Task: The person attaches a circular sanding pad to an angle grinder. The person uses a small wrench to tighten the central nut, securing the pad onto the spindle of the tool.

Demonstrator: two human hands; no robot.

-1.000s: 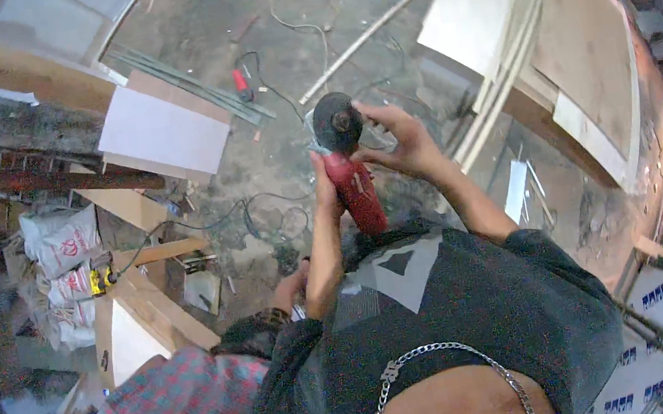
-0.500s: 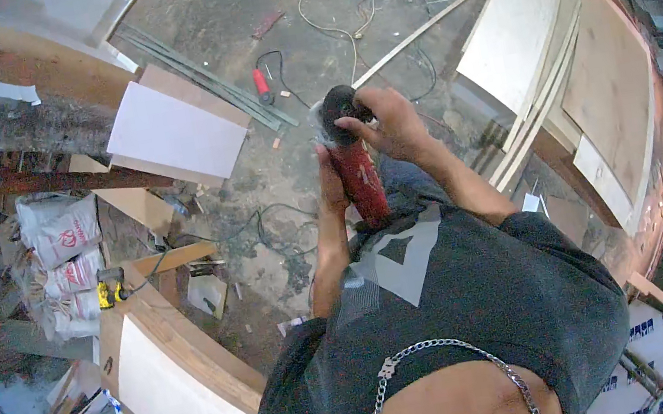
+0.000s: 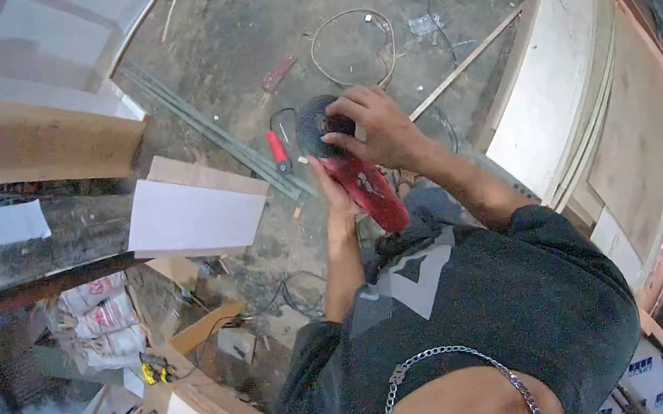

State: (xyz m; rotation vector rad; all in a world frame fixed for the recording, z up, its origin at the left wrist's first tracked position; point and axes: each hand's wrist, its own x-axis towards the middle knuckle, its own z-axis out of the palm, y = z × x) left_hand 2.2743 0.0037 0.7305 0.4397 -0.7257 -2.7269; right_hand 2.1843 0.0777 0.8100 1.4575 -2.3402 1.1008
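Note:
A red angle grinder point(image 3: 373, 191) with a dark, round disc point(image 3: 309, 123) at its far end is held in front of my body. My left hand point(image 3: 335, 189) wraps around the red body from the left, and most of its fingers are hidden beneath it. Over the head, the fingertips of my right hand point(image 3: 380, 121) close on a small dark round piece point(image 3: 337, 133) at the disc's middle. Blur hides the exact shape of that piece.
On the floor lie a red corded tool point(image 3: 279, 151), green strips point(image 3: 204, 127) and a coiled cable point(image 3: 314, 52). A white panel point(image 3: 196, 212) is at the left, near stacked sacks point(image 3: 109, 319) and a yellow drill point(image 3: 154, 370). Long boards point(image 3: 546, 74) stand at the right.
The grinder's head has turned, so more of the dark disc shows. My right hand has shifted on the round piece and stays closed. The whole view has tilted, bringing more far floor in.

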